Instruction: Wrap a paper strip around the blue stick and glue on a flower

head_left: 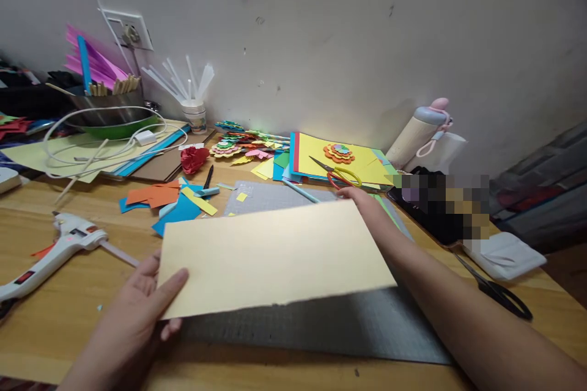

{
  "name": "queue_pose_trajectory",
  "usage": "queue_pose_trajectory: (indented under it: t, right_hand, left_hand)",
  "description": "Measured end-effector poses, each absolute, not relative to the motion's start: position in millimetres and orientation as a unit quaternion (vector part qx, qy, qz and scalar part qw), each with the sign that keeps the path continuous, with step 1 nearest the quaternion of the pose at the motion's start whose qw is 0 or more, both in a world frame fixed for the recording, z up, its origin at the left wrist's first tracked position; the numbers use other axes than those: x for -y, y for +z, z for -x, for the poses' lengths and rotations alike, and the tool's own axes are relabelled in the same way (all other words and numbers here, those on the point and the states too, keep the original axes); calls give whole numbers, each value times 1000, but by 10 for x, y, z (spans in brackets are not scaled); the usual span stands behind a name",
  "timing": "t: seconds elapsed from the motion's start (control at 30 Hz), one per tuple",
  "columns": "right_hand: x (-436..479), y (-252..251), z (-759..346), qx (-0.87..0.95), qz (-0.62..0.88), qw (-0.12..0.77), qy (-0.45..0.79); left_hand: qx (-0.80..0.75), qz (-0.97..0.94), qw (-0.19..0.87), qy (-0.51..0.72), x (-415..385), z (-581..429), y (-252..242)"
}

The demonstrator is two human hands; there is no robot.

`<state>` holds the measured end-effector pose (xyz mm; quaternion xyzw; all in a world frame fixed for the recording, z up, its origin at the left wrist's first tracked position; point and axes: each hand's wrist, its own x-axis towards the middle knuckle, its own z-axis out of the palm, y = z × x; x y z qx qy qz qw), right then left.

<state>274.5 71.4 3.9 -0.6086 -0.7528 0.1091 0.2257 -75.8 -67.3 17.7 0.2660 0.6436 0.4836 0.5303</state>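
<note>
My left hand grips a long sheet of cream cardstock by its left end, thumb on top and fingers underneath. The sheet is raised over a grey cutting mat. Beyond its far right corner, my right hand reaches out to a pair of scissors with red and yellow handles. Its fingertips are at the handles, but the sheet hides part of that hand, and whether it grips them I cannot tell. Under the scissors lies a stack of coloured paper with a layered paper flower on it.
A white glue gun lies on the left, near paper scraps. Farther back are a metal bowl of sticks, a cup of glue sticks and a red paper flower. Black-handled scissors and a bottle are on the right.
</note>
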Motion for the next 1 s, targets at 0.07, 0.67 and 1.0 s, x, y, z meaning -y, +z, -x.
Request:
queue_pose_trajectory:
  t: [0.07, 0.67, 1.0]
  right_hand:
    - [-665, 137, -2748, 738, 603, 269, 136]
    - [-1264, -155, -1122, 791, 498, 177, 308]
    - [-430, 283, -1813, 832, 437, 157, 305]
  left_hand:
    - [-619, -306, 566, 450, 731, 713, 57]
    - [-637, -382, 587, 322, 843, 617, -57]
    - [-577, -342, 642, 370, 786, 640, -77]
